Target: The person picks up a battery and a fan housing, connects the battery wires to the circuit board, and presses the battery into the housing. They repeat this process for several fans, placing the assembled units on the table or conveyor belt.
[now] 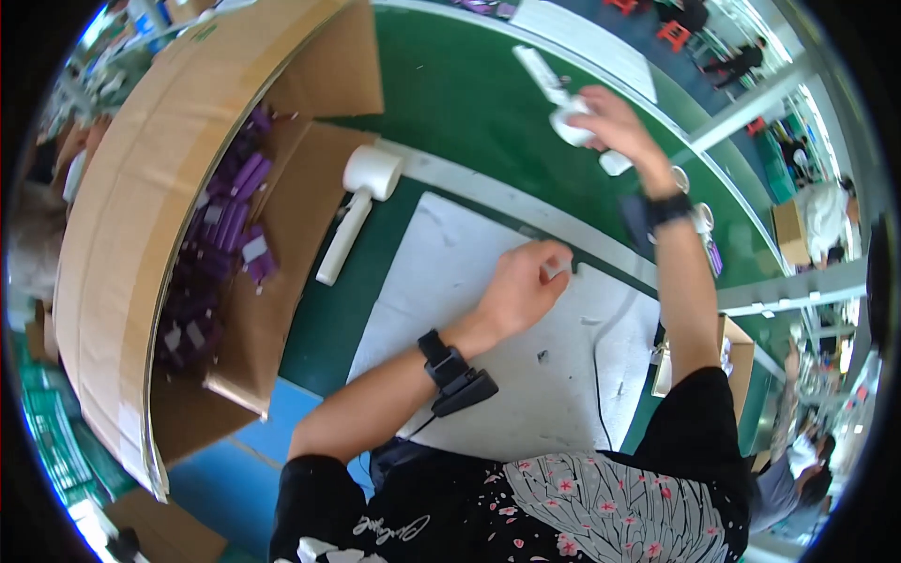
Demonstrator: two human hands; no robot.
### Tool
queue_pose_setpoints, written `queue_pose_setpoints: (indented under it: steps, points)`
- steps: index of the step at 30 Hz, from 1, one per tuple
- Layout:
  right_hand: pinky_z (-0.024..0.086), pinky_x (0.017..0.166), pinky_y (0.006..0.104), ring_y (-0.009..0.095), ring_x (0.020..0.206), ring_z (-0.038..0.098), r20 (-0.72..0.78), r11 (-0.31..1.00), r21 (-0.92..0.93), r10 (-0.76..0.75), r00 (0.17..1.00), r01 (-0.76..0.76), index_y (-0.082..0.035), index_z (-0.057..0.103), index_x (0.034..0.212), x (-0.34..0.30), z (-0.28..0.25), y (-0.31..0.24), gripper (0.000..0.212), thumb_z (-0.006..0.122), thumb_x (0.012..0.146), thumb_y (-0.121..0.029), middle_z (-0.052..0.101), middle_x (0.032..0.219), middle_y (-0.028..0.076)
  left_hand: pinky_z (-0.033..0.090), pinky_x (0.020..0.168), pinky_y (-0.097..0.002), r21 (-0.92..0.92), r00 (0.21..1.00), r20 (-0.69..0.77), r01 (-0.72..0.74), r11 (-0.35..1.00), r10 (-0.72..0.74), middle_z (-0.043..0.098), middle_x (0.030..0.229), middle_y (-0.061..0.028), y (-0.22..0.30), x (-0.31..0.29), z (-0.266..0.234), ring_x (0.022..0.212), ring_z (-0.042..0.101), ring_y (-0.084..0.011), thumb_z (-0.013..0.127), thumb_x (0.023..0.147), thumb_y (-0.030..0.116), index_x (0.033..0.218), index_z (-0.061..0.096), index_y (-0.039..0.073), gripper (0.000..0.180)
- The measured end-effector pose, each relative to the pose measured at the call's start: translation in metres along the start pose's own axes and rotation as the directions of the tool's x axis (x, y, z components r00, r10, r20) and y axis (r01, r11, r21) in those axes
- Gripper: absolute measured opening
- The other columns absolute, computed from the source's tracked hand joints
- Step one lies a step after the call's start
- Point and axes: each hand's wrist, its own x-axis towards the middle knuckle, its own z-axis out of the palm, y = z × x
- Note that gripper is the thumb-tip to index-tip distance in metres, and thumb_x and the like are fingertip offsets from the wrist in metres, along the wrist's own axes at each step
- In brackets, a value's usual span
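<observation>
My right hand (610,122) is reached out over the far side of the green table, its fingers closed round a white tape roll (569,124). A long white handle (540,73) sticks out from the roll, away from me. Close to my right wrist is a short white piece (615,163), partly hidden. My left hand (521,286) hovers above the white board (441,291) with thumb and fingers curled together. Something small and pale shows between its fingertips, too small to name. Another white roll with a handle (373,173) lies left of the board.
A large open cardboard box (122,244) on the left holds many purple packs (223,220). A dark cable (596,375) crosses the board. Rolls (702,218) and a smaller carton (737,361) stand at the right. A pale ledge (507,197) runs behind the board.
</observation>
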Motion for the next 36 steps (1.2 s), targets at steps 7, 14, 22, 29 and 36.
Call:
queue_pose_setpoints:
  steps: [7,14,22,29,36]
  points:
    - [0.047,0.083,0.0276,0.016,0.102,0.057,0.225,0.907,0.318,-0.355,0.908,0.276,-0.007,0.057,0.115,-0.159,-0.007,0.004,0.053,0.066,0.065,0.008,0.055,0.118,0.005,0.05,0.061,-0.0298,-0.309,0.91,-0.393,0.007,0.951,-0.135,0.066,0.091,-0.011,0.005,0.015,-0.049,0.065,0.06,-0.0171,0.064,0.085,0.009,0.102,0.064,0.004,0.017]
    - [0.041,0.101,0.0344,0.026,0.121,0.05,0.222,0.934,-0.102,-0.314,0.923,0.342,-0.007,0.061,0.115,-0.241,0.049,0.028,0.053,0.056,0.067,0.016,0.047,0.137,0.011,0.05,0.076,-0.039,0.766,0.726,-0.577,0.321,0.557,0.375,0.064,0.088,-0.0159,0.063,-0.051,-0.164,0.083,0.062,-0.0332,0.074,0.078,0.017,0.106,0.067,0.009,0.03]
    - [0.041,0.102,0.0358,0.031,0.126,0.047,-0.22,0.94,0.057,-0.316,0.923,0.335,-0.008,0.058,0.123,-0.271,0.071,0.045,0.054,0.059,0.073,0.014,0.041,0.143,0.013,0.051,0.067,-0.0354,0.574,0.708,-0.693,0.658,0.487,-0.139,0.068,0.078,-0.0148,0.011,-0.111,-0.241,0.069,0.065,-0.0245,0.065,0.088,0.025,0.101,0.07,0.004,0.025]
    - [0.04,0.102,0.0407,0.03,0.126,0.046,-0.426,0.871,-0.034,-0.457,0.781,0.491,-0.006,0.055,0.126,-0.276,0.079,0.062,0.054,0.068,0.075,0.004,0.043,0.14,0.014,0.046,0.057,-0.0252,0.672,0.758,-0.642,0.481,0.563,0.119,0.064,0.068,-0.0077,0.094,-0.087,-0.199,0.061,0.058,-0.0113,0.057,0.096,0.025,0.1,0.07,-0.003,0.031]
    - [0.044,0.095,0.0456,0.029,0.111,0.057,-0.439,0.647,-0.36,-0.753,0.49,0.672,-0.005,0.059,0.116,-0.288,0.085,0.039,0.051,0.08,0.072,-0.021,0.055,0.125,0.015,0.052,0.07,-0.0311,0.416,0.946,0.32,-0.186,0.89,0.049,0.07,0.089,-0.0141,0.15,-0.07,-0.04,0.081,0.069,-0.0226,0.067,0.077,-0.006,0.092,0.068,0.0,0.016]
